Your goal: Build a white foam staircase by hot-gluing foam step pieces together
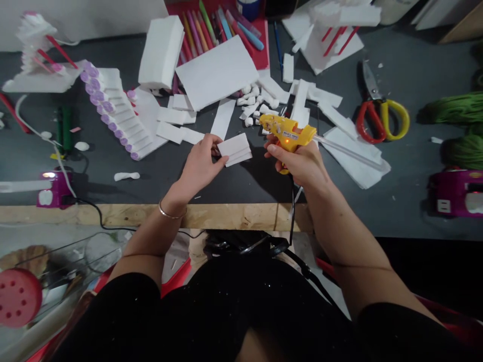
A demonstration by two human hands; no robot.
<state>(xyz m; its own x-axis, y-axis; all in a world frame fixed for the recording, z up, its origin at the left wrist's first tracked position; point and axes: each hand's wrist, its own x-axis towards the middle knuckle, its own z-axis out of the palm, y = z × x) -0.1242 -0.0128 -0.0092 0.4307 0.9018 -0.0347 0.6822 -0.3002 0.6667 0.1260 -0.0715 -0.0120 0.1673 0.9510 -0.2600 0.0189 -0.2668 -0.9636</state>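
Note:
My left hand (pixel 204 163) pinches a few white rectangular foam pieces (pixel 236 150), layered with their edges stepped, just above the front of the table. My right hand (pixel 302 160) is wrapped round the handle of a yellow glue gun (pixel 289 131). A small orange light glows on the gun's side, and a clear glue stick (pixel 347 151) sticks out of its back. The nozzle points left, over a heap of small white rolled pieces (pixel 258 100). A gap separates the gun from the pieces in my left hand.
White strips (pixel 175 118) and a large white sheet (pixel 219 73) lie beyond my hands. Scissors (pixel 377 108) with red and yellow handles rest at right. A model staircase (pixel 121 115) with purple rosettes stands at left. Purple power sockets (pixel 55 188) and cables lie near the table's wooden edge (pixel 234 216).

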